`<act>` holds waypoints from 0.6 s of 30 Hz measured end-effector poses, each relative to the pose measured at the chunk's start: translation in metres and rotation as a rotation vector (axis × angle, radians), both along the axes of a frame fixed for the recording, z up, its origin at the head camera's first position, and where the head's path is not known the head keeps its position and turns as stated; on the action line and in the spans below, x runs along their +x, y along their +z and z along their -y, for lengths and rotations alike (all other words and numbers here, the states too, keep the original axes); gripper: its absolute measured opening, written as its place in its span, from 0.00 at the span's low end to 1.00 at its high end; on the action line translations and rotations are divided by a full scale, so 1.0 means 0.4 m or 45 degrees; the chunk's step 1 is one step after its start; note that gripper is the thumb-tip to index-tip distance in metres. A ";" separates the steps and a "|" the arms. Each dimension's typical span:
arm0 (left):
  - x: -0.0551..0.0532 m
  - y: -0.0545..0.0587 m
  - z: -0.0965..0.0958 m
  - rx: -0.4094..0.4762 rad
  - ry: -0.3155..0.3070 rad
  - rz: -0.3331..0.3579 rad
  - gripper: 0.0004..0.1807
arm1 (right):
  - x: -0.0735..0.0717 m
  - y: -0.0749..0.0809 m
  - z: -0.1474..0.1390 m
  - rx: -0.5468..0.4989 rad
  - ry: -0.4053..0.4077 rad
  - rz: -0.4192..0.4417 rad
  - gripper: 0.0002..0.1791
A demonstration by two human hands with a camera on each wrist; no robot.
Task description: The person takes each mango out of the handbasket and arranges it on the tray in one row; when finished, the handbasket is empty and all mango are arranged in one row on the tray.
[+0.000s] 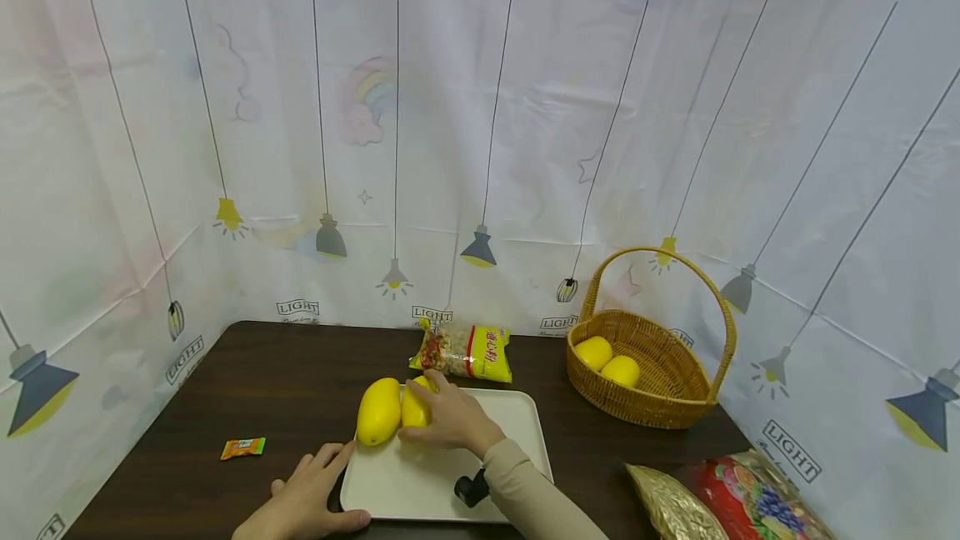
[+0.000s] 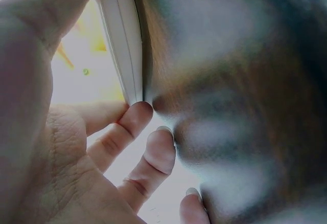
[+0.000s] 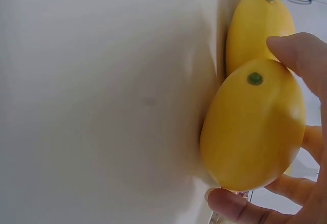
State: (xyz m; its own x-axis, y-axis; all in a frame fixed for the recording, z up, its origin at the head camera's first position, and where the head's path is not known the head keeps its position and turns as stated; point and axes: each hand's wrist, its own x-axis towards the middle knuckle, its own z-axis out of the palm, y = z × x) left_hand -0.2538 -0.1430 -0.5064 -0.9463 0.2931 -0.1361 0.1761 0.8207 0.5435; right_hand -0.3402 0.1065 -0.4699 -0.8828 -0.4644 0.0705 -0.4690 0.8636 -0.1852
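Observation:
Two yellow mangoes lie side by side near the back left of a pale rectangular tray [image 1: 427, 486]. My right hand [image 1: 453, 419] holds the right mango [image 3: 250, 127], its thumb on one side and fingers round the other. Just left of it, the other mango [image 1: 378, 412] sits at the tray's left rim. In the right wrist view, both show a small green stem spot and rest against the pale surface. My left hand [image 1: 307, 494] touches the tray's front left corner, fingertips [image 2: 139, 115] at the left rim and thumb along the front edge.
A bag of snacks [image 1: 468, 352] lies behind the tray. At the back right stands a wicker basket [image 1: 652, 411] with a tall handle and two yellow fruits [image 1: 607, 362] inside. An orange-green wrapped candy [image 1: 243, 448] lies left, and shiny bags [image 1: 761, 498] at the front right.

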 end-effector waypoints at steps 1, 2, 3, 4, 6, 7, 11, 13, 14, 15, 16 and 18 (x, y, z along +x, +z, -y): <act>0.000 0.000 0.000 0.000 0.000 0.001 0.59 | -0.001 -0.001 -0.001 -0.003 -0.001 0.001 0.45; 0.000 0.001 0.000 0.002 0.001 0.004 0.59 | -0.002 -0.001 -0.003 -0.003 -0.004 0.005 0.46; 0.000 0.001 0.000 0.003 0.001 0.006 0.59 | -0.004 -0.002 -0.005 0.000 -0.005 0.002 0.47; 0.000 0.002 -0.001 0.004 0.002 0.009 0.59 | -0.005 -0.003 -0.008 0.002 -0.004 -0.003 0.48; 0.000 0.003 -0.001 0.007 0.002 0.012 0.59 | -0.007 -0.004 -0.014 -0.003 -0.005 -0.013 0.49; 0.000 0.003 -0.001 0.008 0.004 0.015 0.59 | -0.009 -0.004 -0.017 -0.006 -0.008 -0.014 0.50; -0.001 0.003 -0.003 0.009 0.005 0.020 0.59 | -0.009 0.002 -0.034 -0.010 -0.035 -0.014 0.52; -0.001 0.003 -0.004 0.011 0.006 0.019 0.59 | -0.007 0.010 -0.044 0.005 -0.043 -0.020 0.53; -0.001 0.002 -0.004 0.011 0.008 0.018 0.59 | -0.006 0.015 -0.050 0.015 -0.044 -0.025 0.53; -0.002 0.001 -0.004 0.012 0.008 0.018 0.59 | -0.004 0.019 -0.057 0.020 -0.043 -0.031 0.53; -0.002 -0.001 -0.003 0.012 0.008 0.021 0.59 | -0.002 0.025 -0.065 0.017 -0.038 -0.034 0.53; -0.003 -0.003 -0.002 0.014 0.011 0.032 0.59 | 0.002 0.037 -0.083 0.002 -0.036 -0.028 0.53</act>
